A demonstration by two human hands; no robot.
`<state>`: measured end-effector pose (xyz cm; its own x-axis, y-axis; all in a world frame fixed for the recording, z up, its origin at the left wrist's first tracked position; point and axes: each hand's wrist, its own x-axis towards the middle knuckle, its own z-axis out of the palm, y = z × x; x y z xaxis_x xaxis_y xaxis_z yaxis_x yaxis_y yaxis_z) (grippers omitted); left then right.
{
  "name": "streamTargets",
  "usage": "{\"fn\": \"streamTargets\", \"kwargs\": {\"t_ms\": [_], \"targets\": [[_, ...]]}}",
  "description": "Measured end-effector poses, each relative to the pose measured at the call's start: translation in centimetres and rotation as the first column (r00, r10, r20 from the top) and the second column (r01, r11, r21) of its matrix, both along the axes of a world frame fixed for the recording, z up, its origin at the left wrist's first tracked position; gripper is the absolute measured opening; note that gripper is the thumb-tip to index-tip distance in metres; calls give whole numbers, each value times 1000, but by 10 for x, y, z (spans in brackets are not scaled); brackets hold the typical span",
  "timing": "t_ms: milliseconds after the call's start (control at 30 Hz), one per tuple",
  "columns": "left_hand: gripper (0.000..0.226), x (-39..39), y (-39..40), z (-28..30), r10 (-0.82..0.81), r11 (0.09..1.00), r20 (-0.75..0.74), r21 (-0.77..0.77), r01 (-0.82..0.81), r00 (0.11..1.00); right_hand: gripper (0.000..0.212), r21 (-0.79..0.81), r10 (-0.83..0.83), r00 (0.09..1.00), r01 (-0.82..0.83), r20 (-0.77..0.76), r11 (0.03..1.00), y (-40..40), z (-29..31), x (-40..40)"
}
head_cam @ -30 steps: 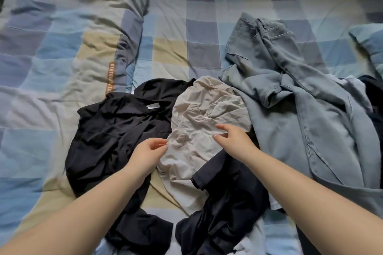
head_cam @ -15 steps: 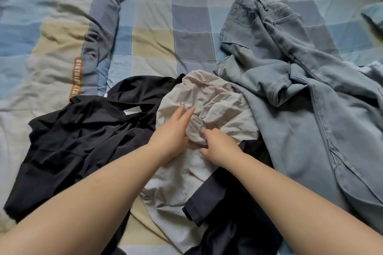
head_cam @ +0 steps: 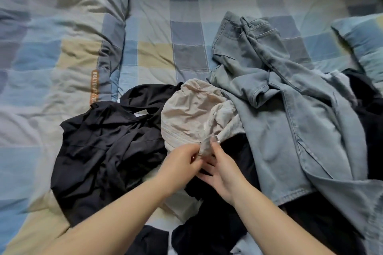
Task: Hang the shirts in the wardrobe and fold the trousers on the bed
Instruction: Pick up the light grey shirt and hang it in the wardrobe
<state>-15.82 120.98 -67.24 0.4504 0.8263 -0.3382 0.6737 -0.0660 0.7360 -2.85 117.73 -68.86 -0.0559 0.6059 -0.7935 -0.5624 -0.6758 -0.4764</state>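
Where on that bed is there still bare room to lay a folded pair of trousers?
The checked sheet is bare between the rumpled duvet and the denim garment, beyond the black garment. Nearer, clothes crowd together: both hands pinch the beige garment wedged between black and denim.

Both forearms are bare with no sleeves in view, and the hands wear no gloves.

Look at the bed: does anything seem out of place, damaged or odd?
Nothing looks damaged or spilled. The clothes simply lie unsorted in a crumpled heap on the checked bed: a black shirt, a beige garment and denim trousers overlap. The left hand and right hand pinch the beige garment's edge.
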Motion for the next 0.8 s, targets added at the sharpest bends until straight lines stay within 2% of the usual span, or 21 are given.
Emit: {"fn": "streamTargets", "kwargs": {"t_ms": [33,100,167,267,300,367,433,533,600,667,733,800], "targets": [[11,1,-9,11,-24,1000,2,15,24,1000,38,10,-20,999,20,-34,1000,-1,10,-2],[16,5,-27,38,-49,996,21,72,48,999,29,23,-96,995,95,12,995,-6,35,-4],[23,8,-43,67,-91,991,31,105,88,995,16,55,-155,975,148,162,987,-14,61,-2],[12,11,-61,114,-126,992,83,38,123,989,26,149,-145,917,96,372,984,-33,106,5],[8,10,-65,131,-93,996,125,-3,94,988,28,183,-129,893,53,432,982,-39,124,8],[24,7,-70,160,64,995,214,-86,-46,975,36,256,-92,843,-56,530,965,-48,155,14],[19,3,-67,187,253,965,264,-133,-225,931,42,318,-59,802,-167,595,933,-58,189,19],[6,0,-57,227,450,890,260,-214,-404,854,40,385,-45,733,-303,678,872,-76,237,26],[15,2,-55,252,523,836,255,-342,-430,813,37,422,-61,687,-372,724,827,-87,264,30],[28,5,-57,277,538,774,223,-512,-372,813,43,475,-83,683,-411,726,778,-98,291,31],[35,7,-62,302,553,673,186,-674,-304,812,52,526,-95,706,-424,702,737,-107,315,30],[39,6,-68,321,581,556,183,-801,-223,793,47,564,-106,711,-447,695,694,-112,338,27]]}}
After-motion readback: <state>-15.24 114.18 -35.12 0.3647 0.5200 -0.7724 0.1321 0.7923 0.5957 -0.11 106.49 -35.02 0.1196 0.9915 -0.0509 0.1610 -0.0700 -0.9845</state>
